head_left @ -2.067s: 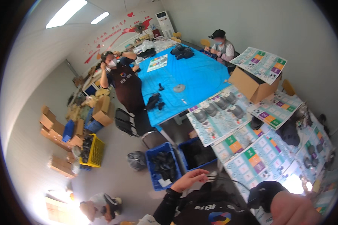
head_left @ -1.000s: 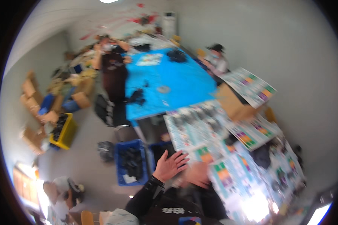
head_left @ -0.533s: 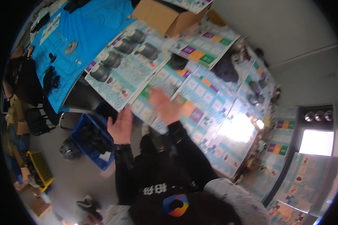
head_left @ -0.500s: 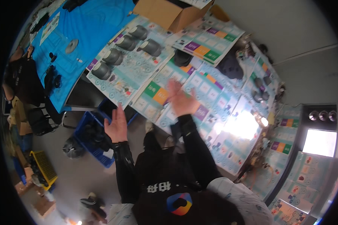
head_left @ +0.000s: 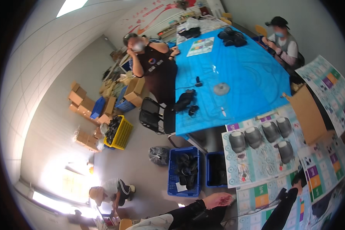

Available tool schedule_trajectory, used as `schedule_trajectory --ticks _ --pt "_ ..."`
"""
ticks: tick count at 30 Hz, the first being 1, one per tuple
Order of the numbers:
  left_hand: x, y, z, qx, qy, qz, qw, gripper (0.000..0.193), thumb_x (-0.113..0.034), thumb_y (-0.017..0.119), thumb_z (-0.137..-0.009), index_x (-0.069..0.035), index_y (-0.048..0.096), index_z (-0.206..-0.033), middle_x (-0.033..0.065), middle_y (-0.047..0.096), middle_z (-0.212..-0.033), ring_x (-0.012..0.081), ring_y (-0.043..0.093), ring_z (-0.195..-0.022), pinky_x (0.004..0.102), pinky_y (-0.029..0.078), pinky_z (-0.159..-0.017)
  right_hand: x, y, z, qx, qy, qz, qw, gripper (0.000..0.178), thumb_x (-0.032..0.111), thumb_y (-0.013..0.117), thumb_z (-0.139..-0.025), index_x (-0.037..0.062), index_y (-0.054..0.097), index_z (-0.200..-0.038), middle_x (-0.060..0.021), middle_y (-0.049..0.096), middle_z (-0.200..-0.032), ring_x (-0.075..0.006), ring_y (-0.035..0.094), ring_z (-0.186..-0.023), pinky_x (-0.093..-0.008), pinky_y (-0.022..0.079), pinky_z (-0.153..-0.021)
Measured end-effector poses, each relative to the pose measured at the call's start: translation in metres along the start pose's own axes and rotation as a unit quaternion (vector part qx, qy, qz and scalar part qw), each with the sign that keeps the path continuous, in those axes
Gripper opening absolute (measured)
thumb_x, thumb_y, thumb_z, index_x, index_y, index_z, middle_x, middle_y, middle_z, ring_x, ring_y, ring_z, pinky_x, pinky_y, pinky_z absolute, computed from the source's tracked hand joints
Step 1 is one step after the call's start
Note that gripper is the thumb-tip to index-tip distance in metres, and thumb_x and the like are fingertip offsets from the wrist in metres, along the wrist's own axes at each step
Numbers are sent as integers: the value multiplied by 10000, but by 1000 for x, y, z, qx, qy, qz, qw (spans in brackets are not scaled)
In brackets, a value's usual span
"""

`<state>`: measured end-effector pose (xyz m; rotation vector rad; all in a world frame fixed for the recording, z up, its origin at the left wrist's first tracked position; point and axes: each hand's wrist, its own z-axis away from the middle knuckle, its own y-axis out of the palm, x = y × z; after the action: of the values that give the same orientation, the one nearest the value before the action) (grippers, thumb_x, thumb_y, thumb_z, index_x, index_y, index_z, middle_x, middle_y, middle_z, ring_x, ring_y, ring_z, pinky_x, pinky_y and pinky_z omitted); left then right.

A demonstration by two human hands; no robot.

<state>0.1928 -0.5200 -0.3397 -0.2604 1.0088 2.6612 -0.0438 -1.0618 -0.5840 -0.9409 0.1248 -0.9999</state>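
Note:
My left hand is held out palm up beside the table's near edge, fingers stretched and nothing in them. My right hand reaches over the printed sheets on the table and touches a black rounded piece beside a stacked board. Its fingers are mostly hidden, so a grip cannot be made out. Just beyond, several dark grey, cup-shaped pieces with pale tops sit on a printed sheet, with small loose bits scattered near them.
A blue-covered table stands ahead with black items and a grey disc. Blue crates of black pieces, a black bag and a yellow crate rest on the floor. Other people stand, sit and bend nearby. A cardboard box is at right.
My view has swung left and up, bringing the room and other people in. My right hand has moved from above the sheets to the black rounded piece. My left hand remains empty.

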Motion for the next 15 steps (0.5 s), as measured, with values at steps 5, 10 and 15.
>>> schedule_trajectory --ticks 5,10,15 --pt "-33 46 -25 15 -3 -23 1000 335 -300 575 -1061 -51 635 -1277 50 688 -1144 141 666 -985 275 542 -919 27 -70 74 -42 -88 -331 939 617 415 662 -951 31 552 -1421 -166 711 -1151 -285 757 -912 -438 621 -770" --pt "-29 69 -50 24 -21 -30 999 332 -285 576 -1056 -41 628 -1274 59 692 -1127 135 671 -936 260 559 -844 -28 -134 111 101 -232 -491 834 501 224 627 -992 -98 454 -1335 -194 622 -1211 -325 704 -1041 -398 622 -875" --pt "13 133 -37 81 -31 -190 978 355 -322 578 -1063 -80 617 -1320 39 695 -1162 141 654 -961 273 526 -867 -175 -196 169 158 -304 -415 843 379 210 657 -990 57 527 -1310 -76 683 -1125 -203 703 -948 -269 527 -688"
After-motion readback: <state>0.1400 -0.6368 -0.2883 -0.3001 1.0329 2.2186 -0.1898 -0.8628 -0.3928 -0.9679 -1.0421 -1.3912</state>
